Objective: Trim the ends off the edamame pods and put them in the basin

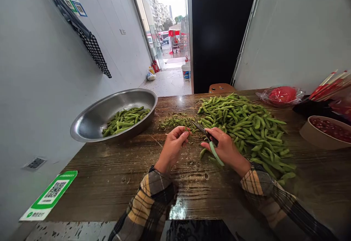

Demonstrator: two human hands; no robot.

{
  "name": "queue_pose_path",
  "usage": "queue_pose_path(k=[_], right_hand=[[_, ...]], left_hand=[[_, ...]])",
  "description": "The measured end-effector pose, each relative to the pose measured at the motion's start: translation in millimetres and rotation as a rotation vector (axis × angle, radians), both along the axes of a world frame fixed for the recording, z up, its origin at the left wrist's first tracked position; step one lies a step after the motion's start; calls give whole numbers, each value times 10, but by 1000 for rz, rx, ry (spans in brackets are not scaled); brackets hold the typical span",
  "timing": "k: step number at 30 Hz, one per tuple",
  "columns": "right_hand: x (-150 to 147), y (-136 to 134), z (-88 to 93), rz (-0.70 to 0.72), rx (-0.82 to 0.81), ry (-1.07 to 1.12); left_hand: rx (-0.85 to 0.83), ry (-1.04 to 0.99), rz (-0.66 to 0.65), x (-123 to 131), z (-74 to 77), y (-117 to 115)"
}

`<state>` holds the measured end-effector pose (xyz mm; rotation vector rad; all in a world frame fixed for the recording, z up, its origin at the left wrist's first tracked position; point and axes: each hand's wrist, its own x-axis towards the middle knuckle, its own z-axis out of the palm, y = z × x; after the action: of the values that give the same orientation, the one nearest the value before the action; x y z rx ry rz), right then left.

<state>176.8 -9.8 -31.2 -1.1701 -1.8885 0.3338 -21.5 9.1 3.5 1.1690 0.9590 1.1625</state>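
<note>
My left hand [177, 142] is closed in a pinch on a green edamame pod [187, 129], mostly hidden by the fingers. In my right hand [225, 146] is a pair of scissors [212, 144] with green-and-black handles, its blades pointing toward the pod. Just behind the hands lies a small heap of snipped pod ends [175, 121]. A large pile of edamame pods [246, 124] spreads to the right, partly behind my right hand. On the left stands a wide steel bowl [90, 120] with edamame pods [126, 119] inside.
The wooden table [115, 182] carries a green QR-code card [52, 193] at its left edge. At right are a paper tub [315, 135] of dark red contents, a red bundle in clear plastic [282, 94] and red-and-white sticks [329, 84]. Walls flank both sides.
</note>
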Motion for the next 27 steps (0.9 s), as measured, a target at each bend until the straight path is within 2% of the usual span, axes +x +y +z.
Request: queue_pose_path(k=[6, 14, 17, 21, 27], right_hand=[[-7, -37, 22, 85, -91, -68], [-18, -63, 59, 94, -111, -84], [-16, -66, 69, 89, -105, -103], [-9, -59, 69, 84, -86, -85], [-23, -62, 106, 72, -99, -82]], left_hand=[[37, 61, -33, 22, -8, -26], [125, 270, -100, 35, -12, -39], [100, 266, -100, 29, -23, -28], [85, 268, 34, -4, -75, 23], [332, 484, 276, -75, -97, 122]])
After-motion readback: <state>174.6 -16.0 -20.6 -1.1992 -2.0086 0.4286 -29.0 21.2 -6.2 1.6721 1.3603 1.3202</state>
